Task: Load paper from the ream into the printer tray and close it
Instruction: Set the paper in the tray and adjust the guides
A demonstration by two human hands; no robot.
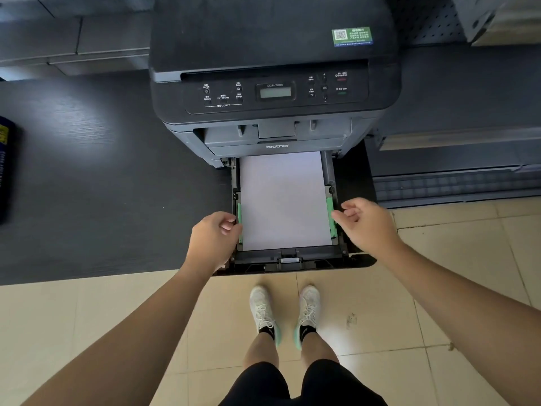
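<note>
Between both hands' fingers, paper, tray

Tray out and loaded, printer waiting on the dark surface

The printer was a dark grey Brother unit with its control panel facing me, a small grey display at the panel's middle and a green sticker on its lid. Its paper tray stood pulled out toward me at the bottom front, still open, its front edge reaching past the edge of the surface. A stack of white paper lay flat inside the tray, squared up and lengthwise, its far end tucked under the printer body. Green side guides sat right against both long edges of the paper.
</note>
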